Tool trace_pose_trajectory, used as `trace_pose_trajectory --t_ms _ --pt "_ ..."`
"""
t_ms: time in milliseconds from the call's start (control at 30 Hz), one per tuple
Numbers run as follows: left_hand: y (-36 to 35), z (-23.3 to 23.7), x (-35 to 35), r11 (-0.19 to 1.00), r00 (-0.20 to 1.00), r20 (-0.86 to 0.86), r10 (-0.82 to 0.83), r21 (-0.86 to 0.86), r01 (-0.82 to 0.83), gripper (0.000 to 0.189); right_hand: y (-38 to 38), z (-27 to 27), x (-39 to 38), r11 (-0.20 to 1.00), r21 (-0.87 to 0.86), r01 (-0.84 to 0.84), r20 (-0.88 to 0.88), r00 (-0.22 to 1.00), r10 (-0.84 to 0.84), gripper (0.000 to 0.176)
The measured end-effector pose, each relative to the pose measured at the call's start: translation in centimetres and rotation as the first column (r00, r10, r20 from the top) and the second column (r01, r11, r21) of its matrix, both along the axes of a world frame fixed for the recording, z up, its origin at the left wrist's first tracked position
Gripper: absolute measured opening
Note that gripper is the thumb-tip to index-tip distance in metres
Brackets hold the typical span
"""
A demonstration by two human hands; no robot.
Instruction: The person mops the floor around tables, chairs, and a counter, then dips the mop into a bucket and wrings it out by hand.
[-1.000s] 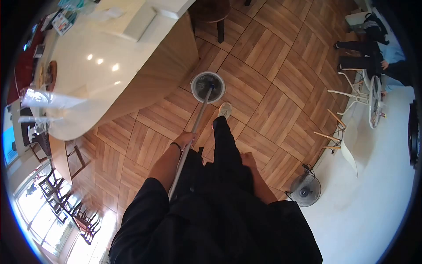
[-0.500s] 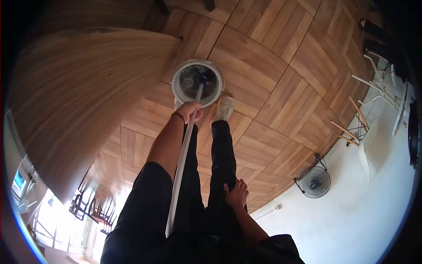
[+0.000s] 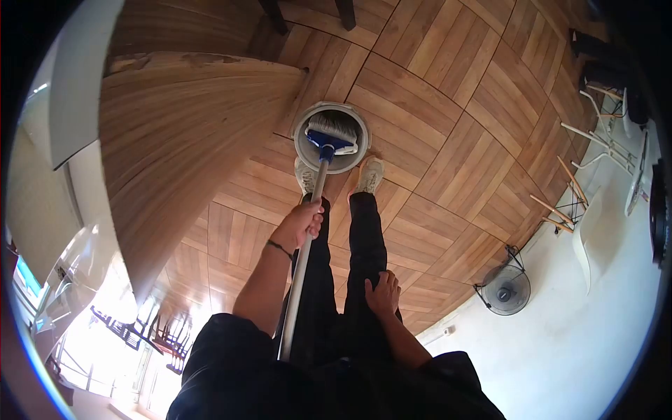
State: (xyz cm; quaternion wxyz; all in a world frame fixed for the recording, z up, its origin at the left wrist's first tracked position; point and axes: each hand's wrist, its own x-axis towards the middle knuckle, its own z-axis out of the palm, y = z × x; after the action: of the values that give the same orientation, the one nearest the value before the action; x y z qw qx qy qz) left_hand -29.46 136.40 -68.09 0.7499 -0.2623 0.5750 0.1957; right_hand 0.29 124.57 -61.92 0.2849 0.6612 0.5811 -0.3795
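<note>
My left hand [image 3: 302,220] is wrapped around the long grey pole of a floor brush [image 3: 318,180]. Its blue head [image 3: 329,140], with pale grey bristles, is at the mouth of a round whitish bucket [image 3: 299,150] on the floor. The pole slants back toward my body, and its near end is lost against my dark clothes. On my right thigh rests my right hand [image 3: 383,292], fingers laid over the black trouser leg and holding nothing. Both my shoes [image 3: 369,175] stand just on the near side of the bucket.
A large wood-patterned panel [image 3: 189,126] rises close on the left. By the white wall on the right are a round fan [image 3: 505,288] and several chairs [image 3: 605,147]. Dark furniture legs [image 3: 345,12] stand beyond the bucket, on wood-look tiles [image 3: 413,91].
The brush head has come up out of the bucket's dark water, so its bristles now show. My left hand has drawn back toward me with the pole. My right hand stays on my thigh.
</note>
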Motion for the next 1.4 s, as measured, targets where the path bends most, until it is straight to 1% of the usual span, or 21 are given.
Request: trace_pose_trajectory --t_ms 67,233,467,567,867,967,1067,1167,1267,1400 --pt "-1.0 1.6 -0.3 0.999 0.999 0.032 0.040 -0.033 -0.039 0.028 0.3 0.4 -0.5 1.000 -0.023 -0.002 -0.024 1.000 0.002 0.049" --pt "-2.3 5.2 -0.2 0.992 0.990 0.085 0.114 -0.072 -0.108 0.029 0.0 0.6 -0.8 0.999 0.012 -0.034 -0.044 0.998 0.034 0.043" --pt "-3.2 9.0 -0.2 0.984 0.977 0.136 0.167 -0.088 -0.156 0.027 0.1 0.6 -1.3 1.000 -0.007 -0.028 -0.046 0.999 0.028 0.041" --pt "-3.6 10.0 -0.3 0.988 0.978 0.145 0.149 -0.057 -0.142 0.025 -0.1 0.4 -1.5 0.999 0.006 -0.044 -0.038 0.998 0.044 0.041" --pt "-4.6 15.2 -0.9 0.986 0.977 0.145 0.154 -0.088 -0.142 0.024 -0.2 0.4 -1.3 0.999 0.004 -0.051 -0.044 0.998 0.052 0.040" --pt "-5.0 16.3 -1.1 0.981 0.971 0.158 0.178 -0.103 -0.163 0.023 -0.3 0.1 -1.2 0.997 0.025 -0.070 -0.037 0.997 0.071 0.040" --pt "-5.0 17.2 -1.1 0.977 0.970 0.143 0.198 -0.105 -0.184 0.024 -0.1 0.2 -1.2 0.998 0.010 -0.056 -0.051 0.997 0.057 0.040" --pt "-4.9 17.8 -1.2 0.982 0.973 0.149 0.178 -0.090 -0.166 0.023 -0.2 0.0 -1.0 0.996 0.026 -0.081 -0.049 0.995 0.082 0.040" --pt "-4.7 18.4 -1.2 0.985 0.979 0.130 0.158 -0.092 -0.147 0.024 0.3 0.2 -1.2 0.997 -0.025 -0.079 -0.027 0.997 0.078 0.040" --pt "-4.9 18.8 -1.2 0.984 0.978 0.125 0.166 -0.089 -0.156 0.024 0.3 0.2 -1.1 0.998 -0.034 -0.062 -0.047 0.997 0.060 0.041"
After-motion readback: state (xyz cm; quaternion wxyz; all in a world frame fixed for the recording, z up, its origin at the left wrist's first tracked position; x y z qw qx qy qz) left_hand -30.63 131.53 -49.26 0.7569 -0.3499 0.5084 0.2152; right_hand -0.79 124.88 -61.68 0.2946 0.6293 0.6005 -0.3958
